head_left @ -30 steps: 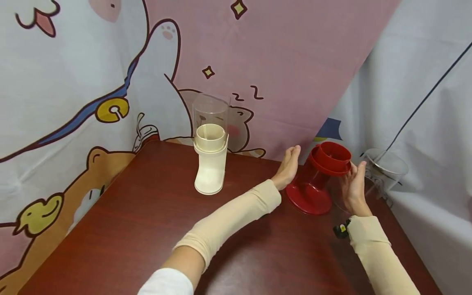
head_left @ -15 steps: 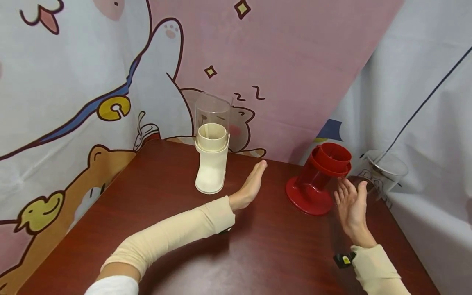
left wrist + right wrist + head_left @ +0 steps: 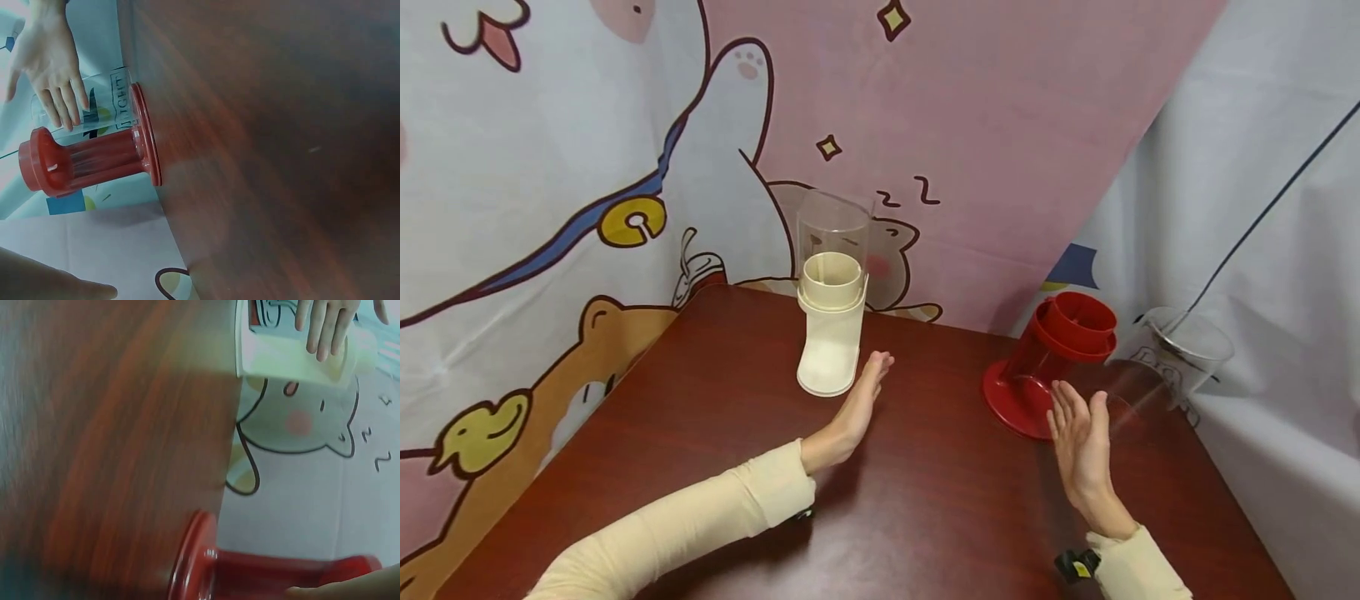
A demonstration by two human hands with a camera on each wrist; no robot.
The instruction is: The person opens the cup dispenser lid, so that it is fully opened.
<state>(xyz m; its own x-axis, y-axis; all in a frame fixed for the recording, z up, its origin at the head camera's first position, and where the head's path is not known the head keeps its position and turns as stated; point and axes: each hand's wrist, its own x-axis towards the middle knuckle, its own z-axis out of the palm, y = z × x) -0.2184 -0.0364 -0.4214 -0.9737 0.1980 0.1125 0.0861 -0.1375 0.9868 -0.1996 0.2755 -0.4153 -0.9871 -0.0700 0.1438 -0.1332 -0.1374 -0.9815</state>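
The person's left hand [image 3: 850, 412] is left of centre in the head view, its fingers straight and wrapped round nothing, just to the right of the foot of a cream stand [image 3: 832, 333]. Whether it touches that stand is hard to tell. The right hand [image 3: 1084, 454], lower right, has 4 straight fingers with the thumb set apart from them, also holding nothing; it overlaps the foot of a red stand [image 3: 1039, 357], though the left wrist view shows a gap between its fingertips and that stand.

Both stands are upright on the dark red-brown surface [image 3: 940, 508], well apart: the cream one at centre left, the red one at centre right, each with a ring-shaped cup on top. A clear cylinder [image 3: 835, 218] shows above the cream cup. Near the right edge is a clear container [image 3: 1195, 335]. Cream sleeves [image 3: 1138, 571] cover 2 forearms. A cartoon-printed cloth [image 3: 985, 167] hangs behind everything.
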